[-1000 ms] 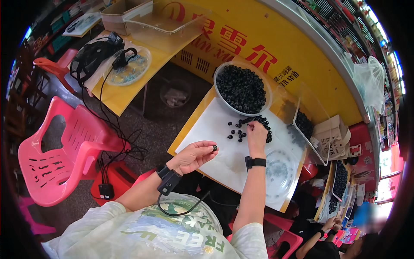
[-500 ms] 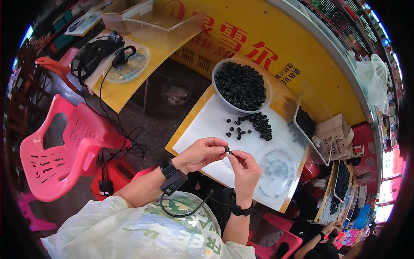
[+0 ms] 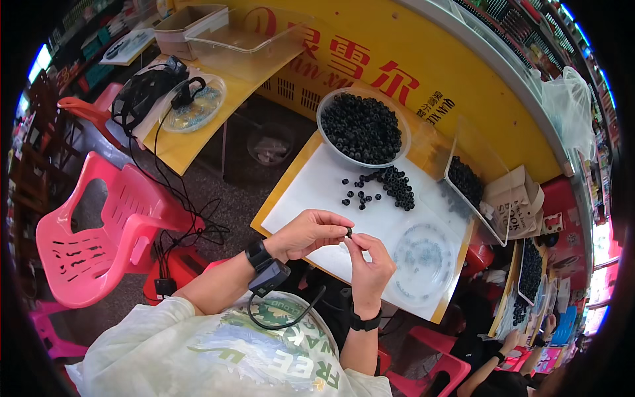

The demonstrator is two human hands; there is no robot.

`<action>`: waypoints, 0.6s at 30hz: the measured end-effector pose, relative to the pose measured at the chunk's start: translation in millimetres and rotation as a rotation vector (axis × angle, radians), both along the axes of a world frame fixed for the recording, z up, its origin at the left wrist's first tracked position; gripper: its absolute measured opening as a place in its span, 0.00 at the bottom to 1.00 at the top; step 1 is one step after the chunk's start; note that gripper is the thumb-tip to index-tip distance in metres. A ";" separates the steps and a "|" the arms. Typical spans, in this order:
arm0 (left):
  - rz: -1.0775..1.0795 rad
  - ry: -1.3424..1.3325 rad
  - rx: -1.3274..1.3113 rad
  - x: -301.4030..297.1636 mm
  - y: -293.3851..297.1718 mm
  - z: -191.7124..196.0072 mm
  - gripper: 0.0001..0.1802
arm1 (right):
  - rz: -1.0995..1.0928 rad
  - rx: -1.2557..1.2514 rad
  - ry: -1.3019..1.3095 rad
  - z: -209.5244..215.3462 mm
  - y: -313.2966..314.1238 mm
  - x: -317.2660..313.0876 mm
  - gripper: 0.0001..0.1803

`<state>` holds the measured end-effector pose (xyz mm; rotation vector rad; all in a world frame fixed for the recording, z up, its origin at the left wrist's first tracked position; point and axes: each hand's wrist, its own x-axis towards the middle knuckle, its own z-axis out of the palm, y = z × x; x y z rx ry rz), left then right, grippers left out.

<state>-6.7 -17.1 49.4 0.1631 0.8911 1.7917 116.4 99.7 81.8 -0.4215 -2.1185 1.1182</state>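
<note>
Above the near edge of the white-topped table (image 3: 294,198), my two hands meet fingertip to fingertip. Between the thumb and fingers of my left hand (image 3: 307,235) is a small black ring-shaped part (image 3: 348,232). My right hand (image 3: 370,268) pinches at the same spot; whether it grips that part or a second tiny piece is hidden by the fingers. Beyond them lie loose black ring-shaped parts (image 3: 397,188), some scattered, others clustered. Behind these stands a clear round bowl (image 3: 320,127) heaped with similar parts. A clear shallow dish (image 3: 423,264) lies right of my right hand.
At the right table edge is a clear bin (image 3: 477,205) with black parts, beside a paper bag (image 3: 512,202). Pink chairs (image 3: 86,255) and black cables (image 3: 188,218) occupy the left floor. A yellow table (image 3: 175,155) stands far left. Another person's hands (image 3: 510,342) work at lower right.
My hands stay together, with the right fingers shifted slightly at the small part. The view has tilted a little. At lower right, the other person's hands have moved apart.
</note>
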 end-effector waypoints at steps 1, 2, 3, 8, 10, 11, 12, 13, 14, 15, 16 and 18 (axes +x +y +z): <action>-0.007 0.000 0.004 1.0 0.3 -0.3 0.12 | 0.013 -0.046 -0.012 -2.5 0.8 2.0 0.09; -0.015 0.000 0.008 1.8 0.6 -0.8 0.12 | 0.026 -0.092 -0.023 -5.1 2.0 4.9 0.09; -0.021 0.001 0.012 2.4 0.7 -1.5 0.11 | 0.039 -0.138 -0.034 -6.6 3.4 7.1 0.10; -0.171 0.009 0.068 -2.7 -2.2 -3.9 0.19 | 0.127 -0.253 -0.186 3.8 13.2 12.7 0.15; -0.200 -0.015 0.069 -3.2 -3.4 -4.7 0.22 | 0.196 -0.200 -0.202 5.1 14.2 13.2 0.17; -0.208 -0.024 0.055 -2.7 -4.2 -7.4 0.24 | 0.231 -0.183 -0.191 0.1 14.0 13.7 0.18; -0.215 -0.032 0.040 -2.1 -5.7 -10.9 0.25 | 0.267 -0.167 -0.180 -4.3 13.7 14.3 0.18; -0.231 -0.030 0.052 -1.2 -9.1 -17.2 0.23 | 0.270 -0.149 -0.188 -7.4 13.0 15.5 0.18; -0.238 -0.064 0.044 1.1 -9.8 -20.8 0.23 | 0.273 -0.132 -0.197 -10.2 12.0 16.7 0.18; -0.244 -0.098 0.035 3.3 -10.6 -23.3 0.23 | 0.277 -0.115 -0.205 -12.6 11.1 17.4 0.18; -0.254 -0.135 0.028 5.2 -10.9 -26.4 0.23 | 0.272 -0.096 -0.212 -14.9 10.2 17.9 0.17; -0.267 -0.187 0.052 7.6 -13.0 -36.4 0.22 | 0.260 -0.059 -0.226 -17.9 8.4 19.1 0.16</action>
